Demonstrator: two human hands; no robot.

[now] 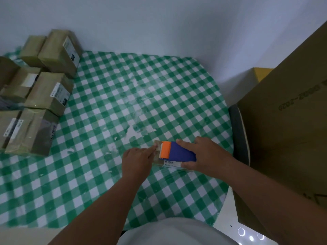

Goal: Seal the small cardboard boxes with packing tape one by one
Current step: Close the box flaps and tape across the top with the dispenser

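A small cardboard box with a white label lies on the green-checked table, mostly hidden under my hands. My right hand grips a blue tape dispenser with an orange front, which rests on top of the box. My left hand sits at the box's left end, its fingertips pressing on the top next to the dispenser's orange edge. Its other fingers look curled under; whether they hold anything is hidden.
A pile of several taped cardboard boxes fills the table's left side. A big cardboard carton stands at the right, with a dark chair edge beside the table. White walls close off the back.
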